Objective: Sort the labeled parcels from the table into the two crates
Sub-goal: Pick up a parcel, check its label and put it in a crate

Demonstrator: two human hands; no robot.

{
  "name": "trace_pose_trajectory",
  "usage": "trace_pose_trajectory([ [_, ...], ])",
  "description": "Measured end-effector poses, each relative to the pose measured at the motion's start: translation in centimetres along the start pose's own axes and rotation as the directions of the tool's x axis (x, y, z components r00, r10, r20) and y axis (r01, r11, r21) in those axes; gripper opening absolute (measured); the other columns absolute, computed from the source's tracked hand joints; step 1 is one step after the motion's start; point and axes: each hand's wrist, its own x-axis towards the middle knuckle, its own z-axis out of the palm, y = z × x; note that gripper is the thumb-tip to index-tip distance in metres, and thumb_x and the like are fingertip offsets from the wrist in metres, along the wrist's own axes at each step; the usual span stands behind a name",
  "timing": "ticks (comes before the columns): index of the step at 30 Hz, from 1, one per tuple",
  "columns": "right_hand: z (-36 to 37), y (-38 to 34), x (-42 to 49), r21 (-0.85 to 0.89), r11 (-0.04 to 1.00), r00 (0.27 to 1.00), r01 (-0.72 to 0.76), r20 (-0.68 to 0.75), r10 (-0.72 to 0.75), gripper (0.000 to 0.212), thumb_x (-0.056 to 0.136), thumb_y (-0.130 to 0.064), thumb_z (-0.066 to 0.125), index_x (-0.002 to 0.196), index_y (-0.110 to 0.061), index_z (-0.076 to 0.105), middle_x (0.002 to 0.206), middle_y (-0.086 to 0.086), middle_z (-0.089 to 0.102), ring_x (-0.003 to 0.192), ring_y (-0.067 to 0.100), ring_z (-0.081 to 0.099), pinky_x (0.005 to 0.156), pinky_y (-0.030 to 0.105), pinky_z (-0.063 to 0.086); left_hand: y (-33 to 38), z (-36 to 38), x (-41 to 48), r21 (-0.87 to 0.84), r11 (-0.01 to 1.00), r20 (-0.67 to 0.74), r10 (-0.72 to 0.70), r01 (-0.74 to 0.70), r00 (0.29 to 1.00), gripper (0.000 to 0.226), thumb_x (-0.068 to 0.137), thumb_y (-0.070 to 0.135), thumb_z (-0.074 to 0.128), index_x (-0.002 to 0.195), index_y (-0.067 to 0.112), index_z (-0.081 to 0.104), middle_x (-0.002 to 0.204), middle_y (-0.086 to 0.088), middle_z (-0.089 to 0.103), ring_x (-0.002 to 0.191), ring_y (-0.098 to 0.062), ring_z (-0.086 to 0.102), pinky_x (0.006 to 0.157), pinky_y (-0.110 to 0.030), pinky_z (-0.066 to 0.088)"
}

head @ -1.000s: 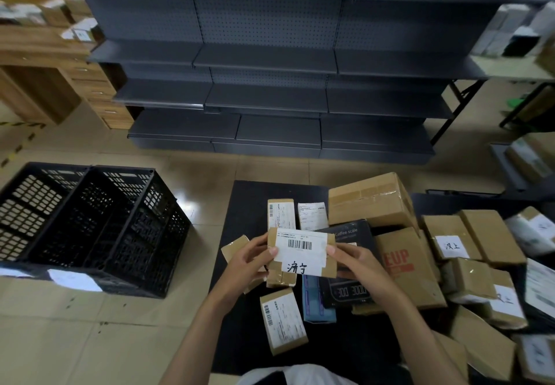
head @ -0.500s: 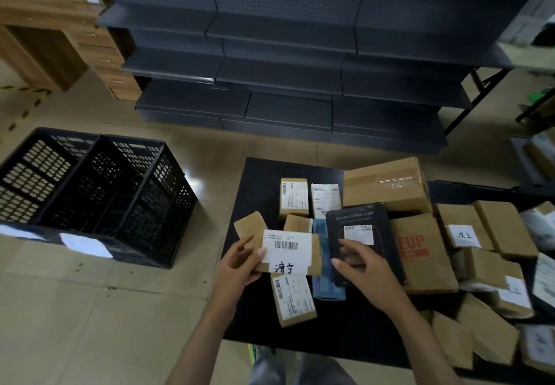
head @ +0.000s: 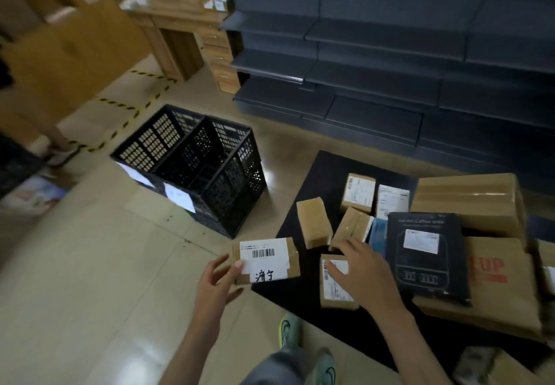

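Note:
My left hand [head: 217, 282] holds a small brown parcel [head: 292, 257] with a white barcode label and handwritten characters, out past the table's left edge over the floor. My right hand [head: 359, 267] hovers with relaxed fingers over a flat labeled parcel [head: 332, 291] on the black table [head: 324, 174] and grips nothing. Two black lattice crates stand side by side on the floor to the left: the left crate [head: 156, 141] and the right crate [head: 228, 168], each with a white paper tag.
Several more parcels lie on the table: a plain brown box [head: 313, 222], a labeled box [head: 359, 192], a black coffee scale box [head: 426, 255] and large cartons [head: 468, 201]. Dark shelving [head: 390, 63] stands behind. A wooden desk [head: 186, 27] is at the back left.
My view has swung left toward the crates. My left hand has carried the labeled parcel off the table's left edge. My right hand let go of it and dropped over the table parcels.

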Motion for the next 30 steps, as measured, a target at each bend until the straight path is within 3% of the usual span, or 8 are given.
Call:
trace_pose_trajectory([
  [12,6.2,-13.1,5.3,-0.023,0.987,0.981,0.160,0.114,-0.156,0.039,0.096,-0.049,0.058,0.128,-0.028,0.064,0.121,-0.012,0.062,0.107,0.012,0.060,0.086,0.032,0.054,-1.0,-12.3,2.4,-0.159,0.987,-0.212,-0.050,0.016,0.976,0.041,0.093,0.030,0.077,0.131,0.021,0.062,0.122,-0.007,0.073,0.112,-0.028,0.071,0.096,-0.053,0.059],
  [15,8.2,-17.7,8.1,-0.054,0.983,0.975,0.173,0.149,-0.163,0.040,0.097,-0.046,0.058,0.132,-0.027,0.062,0.126,-0.010,0.062,0.110,0.016,0.060,0.089,0.036,0.052,-0.3,-16.0,4.9,-0.208,0.978,-0.211,-0.060,0.015,0.976,0.038,0.093,0.030,0.078,0.127,0.023,0.063,0.120,-0.007,0.074,0.112,-0.027,0.071,0.095,-0.052,0.060],
  [19,10.9,-24.0,11.8,-0.058,0.987,0.976,0.151,0.168,-0.139,0.041,0.097,-0.045,0.057,0.134,-0.028,0.062,0.125,-0.009,0.062,0.111,0.015,0.059,0.085,0.031,0.048,1.2,-21.3,9.0,-0.250,0.968,-0.179,-0.072,0.026,0.981,0.039,0.091,0.032,0.079,0.126,0.024,0.063,0.120,-0.004,0.075,0.112,-0.023,0.072,0.096,-0.051,0.060],
  [23,12.8,-29.1,15.8,-0.064,0.988,0.972,0.143,0.198,-0.128,0.042,0.099,-0.045,0.055,0.137,-0.027,0.060,0.128,-0.008,0.061,0.116,0.015,0.056,0.090,0.032,0.047,3.3,-25.7,13.1,-0.261,0.965,-0.163,-0.066,0.021,0.984,0.051,0.082,0.041,0.088,0.125,0.025,0.064,0.116,0.001,0.078,0.109,-0.021,0.073,0.093,-0.048,0.060],
  [26,13.4,-31.4,18.7,-0.071,0.988,0.969,0.137,0.217,-0.119,0.044,0.099,-0.045,0.056,0.140,-0.029,0.058,0.131,-0.009,0.059,0.117,0.013,0.056,0.091,0.029,0.046,4.8,-28.0,16.4,-0.270,0.962,-0.163,-0.083,0.036,0.983,0.064,0.073,0.051,0.088,0.126,0.026,0.063,0.116,0.003,0.078,0.110,-0.020,0.073,0.091,-0.046,0.060],
  [30,14.3,-32.9,23.2,-0.061,0.992,0.974,0.111,0.207,-0.097,0.042,0.100,-0.047,0.057,0.138,-0.030,0.060,0.131,-0.011,0.060,0.115,0.011,0.058,0.092,0.027,0.046,6.8,-29.3,21.5,-0.252,0.967,-0.150,-0.080,0.040,0.985,0.058,0.077,0.049,0.084,0.126,0.027,0.063,0.118,0.001,0.077,0.111,-0.020,0.072,0.092,-0.046,0.060],
])
